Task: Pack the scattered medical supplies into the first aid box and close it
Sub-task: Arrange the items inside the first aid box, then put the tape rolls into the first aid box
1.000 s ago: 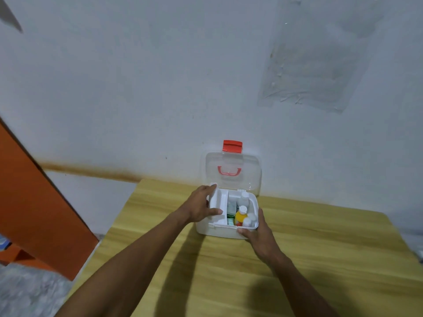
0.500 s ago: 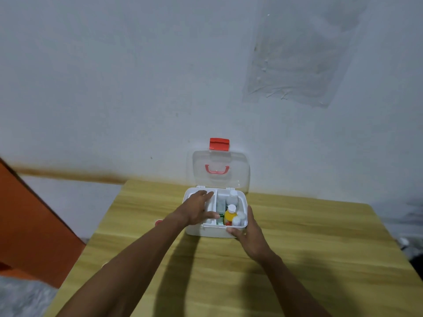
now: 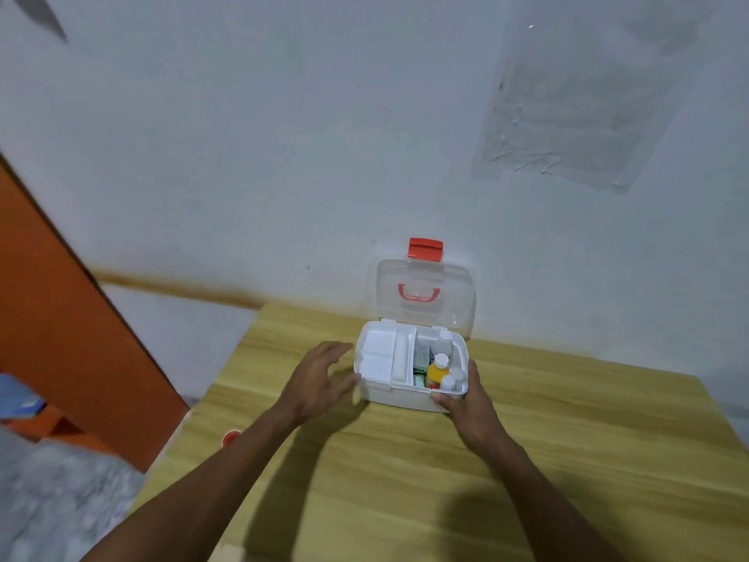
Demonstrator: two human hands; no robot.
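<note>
While the pale wall (image 3: 283,135) fills the upper view, the wooden bench (image 3: 567,460) stands against it, with an orange panel (image 3: 73,318) off its left side. On the far middle of the bench, close to the wall, sits the box (image 3: 405,397). Its long axis runs left to right, roughly along the wall, and its mouth faces up. Its clear lid (image 3: 454,290) stands upright from the far-side hinge, inner face toward the person. A red latch (image 3: 425,249) sits at the lid's top edge, and a red handle (image 3: 418,293) shows through it.

The right hand (image 3: 470,403) grips the box's near right corner, with the thumb on the front rim and the fingers up the right wall. The left hand (image 3: 320,379) hovers just beside the box's left end, fingers spread and relaxed, holding nothing. Blur hides whether its fingertips touch the box.

Inside, a white tray (image 3: 383,358) fills the left half. The right half holds an upright yellow bottle (image 3: 437,371) with a white cap, small white bottles (image 3: 448,384) and a green packet (image 3: 419,377). A small red thing (image 3: 231,438) shows at the bench's left edge, well apart from the box.
</note>
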